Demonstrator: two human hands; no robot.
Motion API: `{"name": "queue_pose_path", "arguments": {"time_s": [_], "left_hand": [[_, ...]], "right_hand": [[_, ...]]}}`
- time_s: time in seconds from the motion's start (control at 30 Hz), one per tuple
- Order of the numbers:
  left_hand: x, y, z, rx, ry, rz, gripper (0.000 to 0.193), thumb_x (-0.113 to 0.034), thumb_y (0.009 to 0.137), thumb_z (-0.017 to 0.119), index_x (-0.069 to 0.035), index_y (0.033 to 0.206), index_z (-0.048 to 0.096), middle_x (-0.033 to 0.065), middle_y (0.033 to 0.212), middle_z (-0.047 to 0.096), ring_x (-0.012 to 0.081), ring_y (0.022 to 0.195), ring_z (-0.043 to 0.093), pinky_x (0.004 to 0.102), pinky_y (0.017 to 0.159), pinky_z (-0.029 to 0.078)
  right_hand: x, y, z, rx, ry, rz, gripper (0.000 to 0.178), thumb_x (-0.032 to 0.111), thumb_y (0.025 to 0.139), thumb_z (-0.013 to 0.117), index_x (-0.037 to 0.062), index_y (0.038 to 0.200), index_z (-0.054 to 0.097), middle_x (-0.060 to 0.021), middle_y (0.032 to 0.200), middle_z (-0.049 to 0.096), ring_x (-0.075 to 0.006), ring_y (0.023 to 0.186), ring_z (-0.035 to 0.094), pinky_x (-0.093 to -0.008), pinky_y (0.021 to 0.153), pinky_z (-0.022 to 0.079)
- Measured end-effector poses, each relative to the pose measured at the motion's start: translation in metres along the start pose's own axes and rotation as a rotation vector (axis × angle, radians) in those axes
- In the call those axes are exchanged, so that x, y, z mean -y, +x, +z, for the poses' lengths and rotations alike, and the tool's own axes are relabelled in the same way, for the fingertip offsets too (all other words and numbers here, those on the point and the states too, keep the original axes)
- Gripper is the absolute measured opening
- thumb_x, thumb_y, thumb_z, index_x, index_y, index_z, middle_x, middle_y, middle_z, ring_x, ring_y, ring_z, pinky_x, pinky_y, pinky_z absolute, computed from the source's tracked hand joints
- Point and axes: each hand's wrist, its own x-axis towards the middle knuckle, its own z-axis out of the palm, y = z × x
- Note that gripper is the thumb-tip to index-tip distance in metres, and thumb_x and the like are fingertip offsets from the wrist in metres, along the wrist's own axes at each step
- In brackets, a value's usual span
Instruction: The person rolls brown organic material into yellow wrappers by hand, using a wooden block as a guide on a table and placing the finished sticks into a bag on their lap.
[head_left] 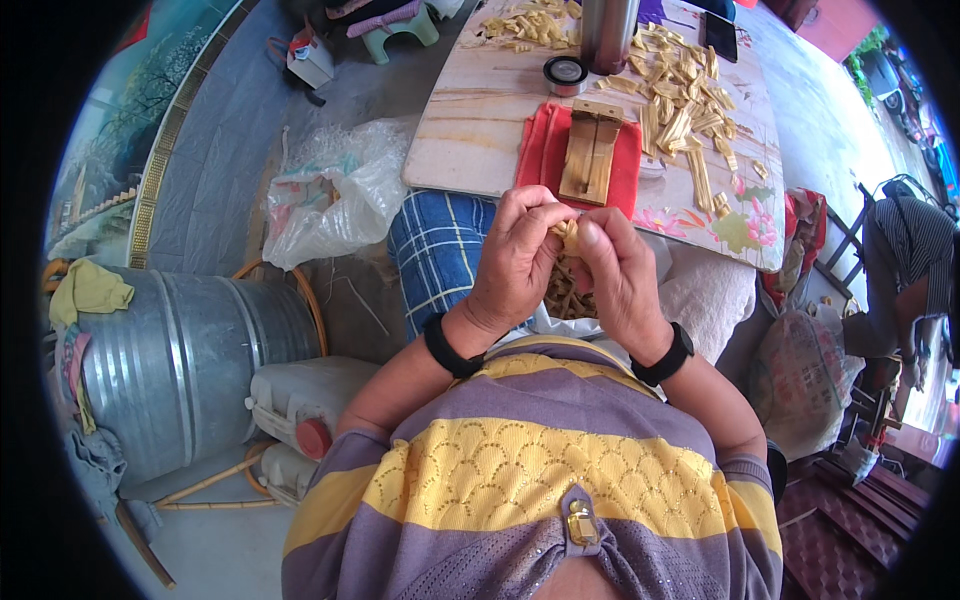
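Close above my lap, my left hand (515, 255) and my right hand (630, 280) meet with thumbs and fingers pinched. Between the fingertips, both grip a small pale-yellow folded strip (566, 236); its material is hard to make out. Below the hands, a pile of brownish-yellow pieces (568, 298) lies in a white bag on my lap, partly hidden by my wrists. Just beyond, at the table's near edge, a small wooden block tool (588, 165) with a slot lies on a red cloth (540, 140).
Flat yellow strips (685, 100) are spread over the table (470, 130) at the right. A metal cylinder (608, 35), a round lid (566, 75) and a phone (720, 36) rest there too. A clear plastic bag (335, 195), metal drum (190, 350) and plastic jug (305, 395) stand left.
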Motion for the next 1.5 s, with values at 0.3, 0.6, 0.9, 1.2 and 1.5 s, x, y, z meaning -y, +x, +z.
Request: {"name": "queue_pose_path", "arguments": {"time_s": [0.3, 0.6, 0.9, 1.2, 1.5], "left_hand": [[0.007, -0.007, -0.006, 0.325, -1.125, -0.800, 0.018, -0.007, 0.096, 0.048, -0.003, 0.112, 0.053, 0.0049, 0.107, 0.057, 0.0120, 0.100, 0.056, 0.0257, 0.089, 0.047], [0.021, -0.006, -0.007, 0.240, -0.884, -0.528, 0.015, -0.004, 0.091, 0.057, -0.002, 0.106, 0.056, 0.0030, 0.097, 0.061, 0.0082, 0.090, 0.058, 0.0220, 0.078, 0.048], [0.016, -0.013, 0.004, 0.068, -0.532, -0.528, 0.010, -0.004, 0.089, 0.061, -0.002, 0.099, 0.063, 0.0000, 0.086, 0.065, 0.0042, 0.078, 0.057, 0.0194, 0.068, 0.048], [0.019, -0.014, -0.005, 0.200, -0.491, -0.535, 0.009, -0.007, 0.089, 0.063, -0.002, 0.096, 0.062, 0.0013, 0.083, 0.066, 0.0048, 0.075, 0.059, 0.0214, 0.066, 0.048], [-0.006, -0.001, -0.009, 0.188, -0.626, -0.599, 0.013, -0.008, 0.089, 0.063, 0.001, 0.099, 0.062, 0.0040, 0.083, 0.067, 0.0071, 0.077, 0.062, 0.0209, 0.068, 0.050]], "right_hand": [[-0.011, 0.001, -0.021, 0.029, -0.506, -0.326, 0.015, 0.013, 0.092, 0.058, -0.0009, 0.097, 0.054, -0.0155, 0.074, 0.062, -0.0257, 0.066, 0.064, -0.0329, 0.058, 0.049], [0.001, -0.009, -0.014, 0.197, 0.197, 0.109, 0.018, 0.014, 0.093, 0.060, -0.0007, 0.103, 0.065, 0.0036, 0.070, 0.054, -0.0018, 0.058, 0.042, -0.0190, 0.049, 0.035], [-0.007, 0.000, -0.018, 0.113, -0.240, -0.229, 0.020, 0.011, 0.092, 0.059, -0.0032, 0.106, 0.062, -0.0055, 0.084, 0.067, -0.0089, 0.075, 0.059, -0.0237, 0.070, 0.049], [-0.002, 0.002, -0.034, 0.351, 0.312, 0.394, 0.017, 0.011, 0.091, 0.060, 0.0018, 0.105, 0.066, 0.0061, 0.062, 0.047, -0.0015, 0.049, 0.036, -0.0182, 0.043, 0.028], [-0.015, 0.008, -0.028, 0.125, 0.465, 0.260, 0.007, 0.012, 0.092, 0.059, 0.0093, 0.089, 0.053, 0.0074, 0.062, 0.046, -0.0009, 0.047, 0.034, -0.0174, 0.042, 0.025]]}}
